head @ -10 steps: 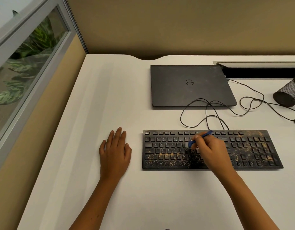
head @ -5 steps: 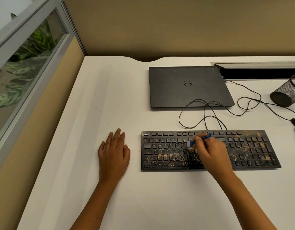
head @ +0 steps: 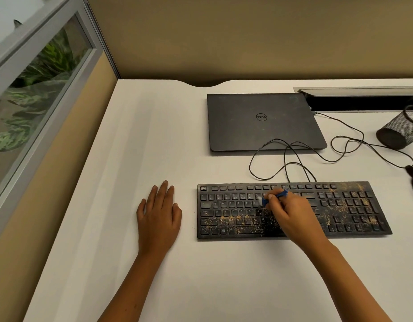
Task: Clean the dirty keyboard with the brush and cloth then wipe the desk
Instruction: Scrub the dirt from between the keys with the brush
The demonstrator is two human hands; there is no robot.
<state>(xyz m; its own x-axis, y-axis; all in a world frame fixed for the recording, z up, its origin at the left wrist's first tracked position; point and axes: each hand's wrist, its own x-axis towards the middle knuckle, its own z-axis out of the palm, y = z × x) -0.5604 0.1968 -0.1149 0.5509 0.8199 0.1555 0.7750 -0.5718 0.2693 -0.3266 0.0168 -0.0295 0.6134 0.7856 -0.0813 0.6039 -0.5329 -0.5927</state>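
A black keyboard [head: 354, 210] lies on the white desk [head: 131, 159], speckled with yellowish crumbs along its lower rows and right side. My right hand [head: 291, 214] grips a small blue brush [head: 274, 196] over the middle of the keyboard; its pale bristles touch the keys near the upper letter row. My left hand [head: 160, 214] rests flat on the desk just left of the keyboard, fingers straight. No cloth is in view.
A closed black laptop [head: 261, 122] lies behind the keyboard. A thin black cable [head: 293, 159] loops between them. A mesh pen cup [head: 400, 129] lies on its side at the right edge, near a cable slot [head: 363, 102]. A glass partition [head: 38, 89] borders the left.
The brush has moved slightly left and up across the middle keys. My left hand has stayed flat on the desk. The view has shifted a little.
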